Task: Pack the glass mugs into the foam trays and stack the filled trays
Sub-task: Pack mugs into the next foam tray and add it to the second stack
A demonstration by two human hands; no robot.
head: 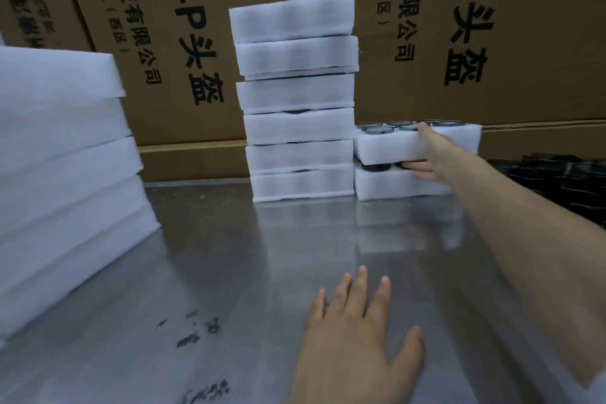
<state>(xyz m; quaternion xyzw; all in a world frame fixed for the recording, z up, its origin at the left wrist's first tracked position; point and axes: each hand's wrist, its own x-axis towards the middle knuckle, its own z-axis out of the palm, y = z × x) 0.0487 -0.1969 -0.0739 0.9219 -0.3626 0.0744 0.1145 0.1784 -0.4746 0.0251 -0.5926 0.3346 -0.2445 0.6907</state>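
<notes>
the right hand (pixel 429 157) reaches to the far right of the steel table (pixel 229 272), its grip holding the upper foam tray (pixel 387 146): the thumb lies up against the tray's near wall by its top edge and the fingers (pixel 416 167) are tucked under its bottom edge. this tray is filled with glass mugs (pixel 380 129), whose dark round rims show along its top. it sits on a lower foam tray (pixel 393 185) that rests on the table, and dark mug tops show in the gap between the two, just beside the fingertips. touching the left side of this pair stands a tall stack of filled trays (pixel 295 102), six trays high, leaning slightly, with dark slivers showing between some layers. the left hand (pixel 354 331) lies near the viewer, palm down and flat on the table with its fingers straight and spread, holding nothing. on the near left rises a pile of foam trays (pixel 62 180), blurred, its layers slightly fanned out. dark smudged marks (pixel 190 334) sit on the table surface left of the left hand. behind everything, large cardboard cartons (pixel 183 43) with black printed characters form the far wall. at the far right edge, beyond the right forearm, lies a mass of dark objects (pixel 551 174), too dim to tell apart.
</notes>
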